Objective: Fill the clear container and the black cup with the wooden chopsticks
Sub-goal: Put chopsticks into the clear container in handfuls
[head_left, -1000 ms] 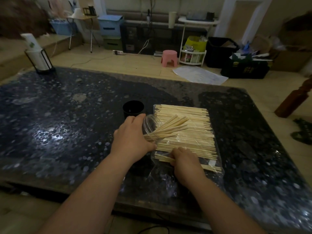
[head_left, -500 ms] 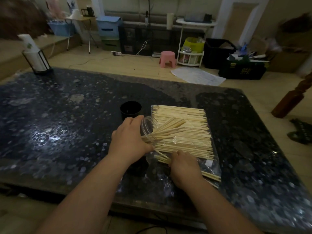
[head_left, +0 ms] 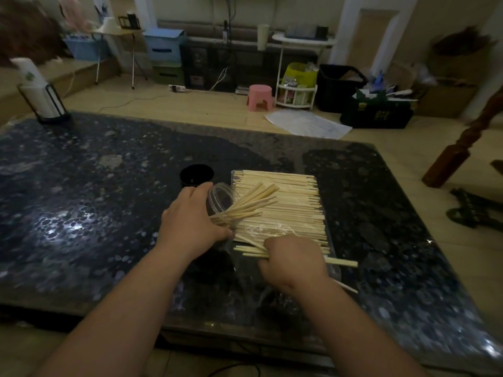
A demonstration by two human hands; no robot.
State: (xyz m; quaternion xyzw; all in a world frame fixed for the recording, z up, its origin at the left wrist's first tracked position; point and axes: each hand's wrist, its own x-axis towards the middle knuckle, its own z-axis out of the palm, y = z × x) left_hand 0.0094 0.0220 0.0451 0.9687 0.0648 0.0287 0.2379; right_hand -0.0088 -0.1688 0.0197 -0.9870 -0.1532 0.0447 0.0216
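My left hand point(head_left: 192, 223) grips the clear container point(head_left: 221, 198), which is tilted to the right with several wooden chopsticks point(head_left: 249, 204) fanning out of its mouth. Behind it stands the black cup point(head_left: 196, 175), upright; I see no chopsticks in it. A wide flat layer of wooden chopsticks point(head_left: 288, 197) lies on a clear plastic bag point(head_left: 330, 240) to the right. At the near edge of that layer my right hand point(head_left: 295, 261) grips a small bunch of chopsticks point(head_left: 341, 262), whose ends stick out on both sides of the fist.
The dark speckled table point(head_left: 95, 200) reaches left and right of the work. A white bottle in a black wire holder point(head_left: 40, 93) stands at its far left corner. A wooden post point(head_left: 460, 156) rises beyond the right edge. Floor clutter lies behind.
My right hand has closed round a bunch at the near edge of the pile and drawn it slightly out toward me. My left hand keeps the tilted container in place.
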